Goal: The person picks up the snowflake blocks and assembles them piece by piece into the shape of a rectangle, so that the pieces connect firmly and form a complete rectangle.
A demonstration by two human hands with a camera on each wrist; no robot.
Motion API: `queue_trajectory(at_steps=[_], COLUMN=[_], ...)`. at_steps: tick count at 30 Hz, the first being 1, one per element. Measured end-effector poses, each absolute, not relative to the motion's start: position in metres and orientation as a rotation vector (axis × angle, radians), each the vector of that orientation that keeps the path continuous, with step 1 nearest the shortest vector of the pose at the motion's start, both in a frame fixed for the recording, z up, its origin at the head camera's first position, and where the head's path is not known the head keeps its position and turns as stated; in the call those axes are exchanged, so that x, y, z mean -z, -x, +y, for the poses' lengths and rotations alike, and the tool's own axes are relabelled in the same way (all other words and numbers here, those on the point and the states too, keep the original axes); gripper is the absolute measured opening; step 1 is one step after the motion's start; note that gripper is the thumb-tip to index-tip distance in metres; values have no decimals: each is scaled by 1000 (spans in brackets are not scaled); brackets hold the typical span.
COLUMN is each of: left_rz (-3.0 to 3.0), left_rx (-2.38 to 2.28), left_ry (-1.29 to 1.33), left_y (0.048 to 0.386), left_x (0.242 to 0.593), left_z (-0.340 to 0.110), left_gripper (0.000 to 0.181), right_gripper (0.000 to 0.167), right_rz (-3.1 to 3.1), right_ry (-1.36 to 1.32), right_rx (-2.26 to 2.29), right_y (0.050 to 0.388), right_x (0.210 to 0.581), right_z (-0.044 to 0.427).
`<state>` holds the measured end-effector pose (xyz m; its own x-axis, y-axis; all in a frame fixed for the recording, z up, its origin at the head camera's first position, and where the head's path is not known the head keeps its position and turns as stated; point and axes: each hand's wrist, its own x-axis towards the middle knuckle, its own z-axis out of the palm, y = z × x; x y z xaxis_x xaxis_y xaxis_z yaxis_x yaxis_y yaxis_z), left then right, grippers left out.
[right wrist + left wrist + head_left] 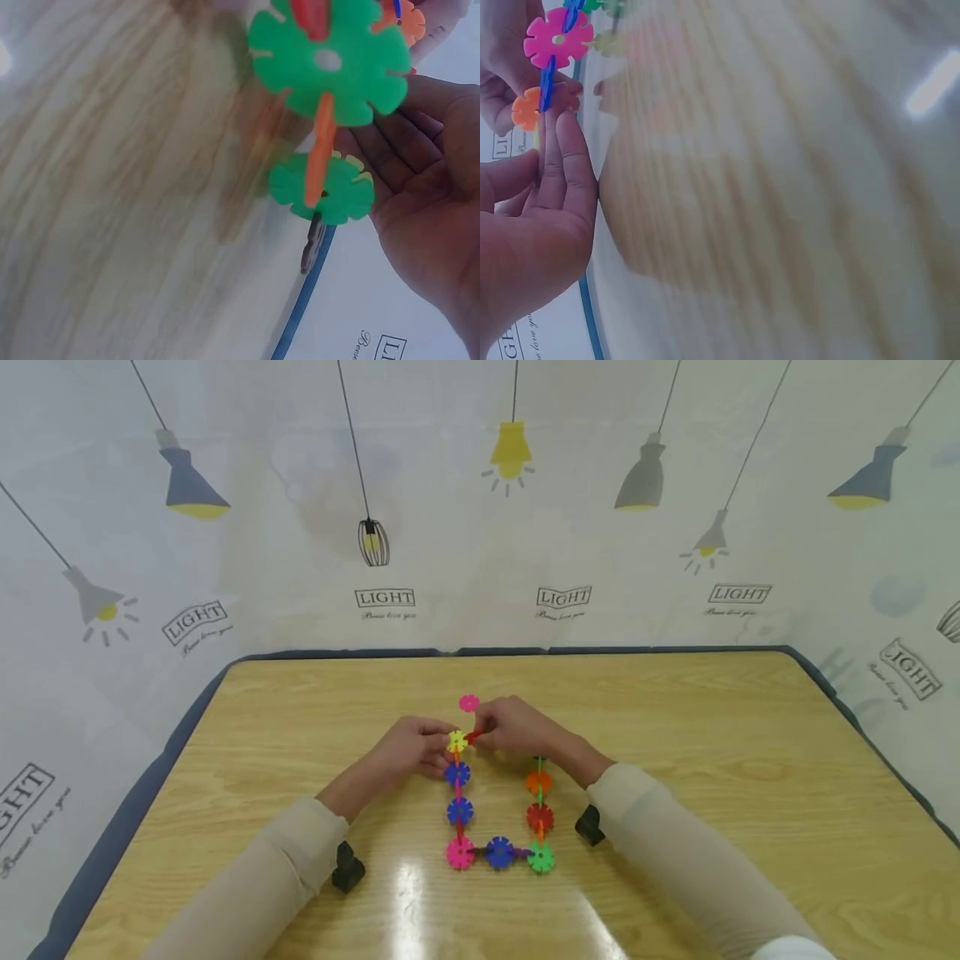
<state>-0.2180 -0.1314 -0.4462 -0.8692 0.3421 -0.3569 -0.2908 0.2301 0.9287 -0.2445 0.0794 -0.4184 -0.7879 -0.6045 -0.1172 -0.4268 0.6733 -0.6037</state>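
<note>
Slotted plastic snowflake discs are joined into a U-shaped chain. At the far end of its left side, my left hand (411,749) pinches a yellow snowflake disc (457,742) between thumb and fingers. My right hand (517,725) pinches a red snowflake disc (473,737) against the yellow one's right edge; its fingertips partly hide the red disc. In the left wrist view, an orange disc (526,109) and a blue disc (547,82) sit just beyond the left fingertips. The right wrist view shows green discs (327,64) of the chain's right side near the right palm.
A loose pink disc (468,702) lies beyond the hands. Near me, the chain's bottom row has a pink corner disc (461,853), a blue disc (500,853) and a green corner disc (540,857). A lamp-printed curtain (465,618) borders the wooden table (300,693).
</note>
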Motion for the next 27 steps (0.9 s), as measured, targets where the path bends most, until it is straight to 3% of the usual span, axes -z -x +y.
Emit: queue_trajectory(at_steps=[21,27], left_rz=[2023,2025], left_rx=[-1674,-1649], left_ry=[-19,-10], left_y=[218,220], left_x=[454,455], left_z=[-129,-128], left_gripper=[36,35], right_gripper=[3,23], right_rz=[2527,2463], right_ry=[801,739], right_rx=[655,746], right_y=[248,266], right_x=[414,409], right_z=[76,91])
